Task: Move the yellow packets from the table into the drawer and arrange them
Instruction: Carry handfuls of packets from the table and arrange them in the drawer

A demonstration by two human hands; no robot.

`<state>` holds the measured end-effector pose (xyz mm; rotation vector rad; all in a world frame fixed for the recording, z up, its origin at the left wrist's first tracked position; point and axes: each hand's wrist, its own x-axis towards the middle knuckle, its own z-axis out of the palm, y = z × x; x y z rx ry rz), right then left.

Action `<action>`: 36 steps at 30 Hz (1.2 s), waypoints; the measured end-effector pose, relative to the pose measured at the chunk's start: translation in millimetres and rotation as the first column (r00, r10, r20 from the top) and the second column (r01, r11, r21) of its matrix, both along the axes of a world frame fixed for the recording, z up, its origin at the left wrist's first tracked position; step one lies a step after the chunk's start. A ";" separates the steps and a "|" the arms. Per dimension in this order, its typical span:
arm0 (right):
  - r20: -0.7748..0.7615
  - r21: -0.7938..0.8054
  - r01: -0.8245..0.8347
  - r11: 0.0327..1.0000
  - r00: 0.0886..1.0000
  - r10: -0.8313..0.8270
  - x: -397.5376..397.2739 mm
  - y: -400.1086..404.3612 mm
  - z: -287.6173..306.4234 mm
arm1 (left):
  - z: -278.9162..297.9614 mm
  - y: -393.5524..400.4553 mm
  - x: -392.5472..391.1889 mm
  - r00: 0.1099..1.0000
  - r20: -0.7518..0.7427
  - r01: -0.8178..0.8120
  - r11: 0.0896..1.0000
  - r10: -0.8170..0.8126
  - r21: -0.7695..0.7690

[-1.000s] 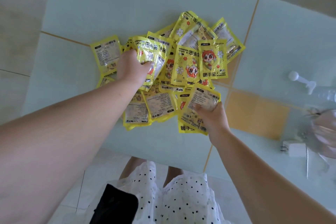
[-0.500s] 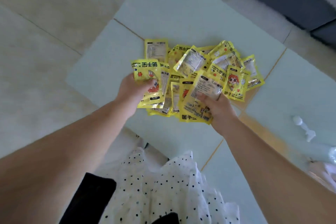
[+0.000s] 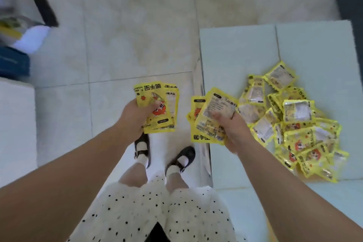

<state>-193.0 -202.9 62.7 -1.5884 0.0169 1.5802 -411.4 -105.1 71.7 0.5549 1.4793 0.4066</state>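
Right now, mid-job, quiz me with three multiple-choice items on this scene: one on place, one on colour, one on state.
1. Where does the loose pile of packets lie?
A. on the floor
B. on the table
C. in a drawer

2. What colour are the shoes?
A. black
B. red
C. white

3. What is the left hand doing?
A. hanging idle
B. pressing the table
C. gripping packets

Answers: B, the pile rests on the pale tabletop at right; A, both shoes are dark black; C, its fingers curl round a yellow stack.

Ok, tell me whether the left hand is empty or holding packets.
Holding. The left hand grips a small stack of yellow packets over the floor, thumb curled across the top one.
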 end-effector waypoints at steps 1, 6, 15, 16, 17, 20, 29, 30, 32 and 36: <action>-0.005 0.003 -0.058 0.998 0.998 0.058 -18.0 11.4 -0.8 | -0.5 -0.9 -22.5 0.998 -0.001 -0.068 0.998 0.068 0.009; 0.004 0.031 -0.366 0.930 0.931 0.366 -124.9 66.3 -3.2 | 0.9 -18.3 -142.0 0.931 0.009 -0.365 0.931 0.365 0.021; 0.016 0.012 -0.732 0.682 0.682 0.731 -370.6 115.4 -9.4 | -8.6 -90.3 -366.0 0.638 -0.016 -0.770 0.638 0.770 -0.001; 0.018 0.012 -0.755 0.655 0.656 0.755 -397.8 117.2 -9.7 | -9.9 -98.3 -388.4 0.602 -0.021 -0.799 0.602 0.798 -0.004; 0.023 0.011 -0.780 0.626 0.626 0.779 -424.1 118.3 -10.8 | -11.3 -106.4 -409.6 0.568 -0.027 -0.823 0.568 0.822 -0.009; 0.001 0.021 -0.845 0.534 0.534 0.845 -497.5 120.8 -14.4 | -14.6 -127.1 -468.1 0.464 -0.042 -0.886 0.463 0.885 -0.032; 0.012 0.034 -0.965 0.262 0.262 0.965 -654.3 168.5 -46.7 | -47.7 -130.4 -583.7 0.170 -0.041 -0.983 0.167 0.985 -0.069; 0.007 0.053 -0.971 0.235 0.236 0.972 -668.8 178.2 -50.8 | -52.5 -124.9 -592.4 0.146 -0.038 -0.987 0.143 0.989 -0.075; 0.007 0.077 -0.981 0.180 0.181 0.983 -697.4 200.9 -63.7 | -65.7 -110.0 -610.3 0.096 -0.036 -0.992 0.093 0.995 -0.082; 0.017 0.065 -0.996 0.065 0.066 0.998 -760.7 246.3 -96.7 | -101.7 -76.9 -650.2 -0.019 -0.050 -0.997 -0.023 0.999 -0.070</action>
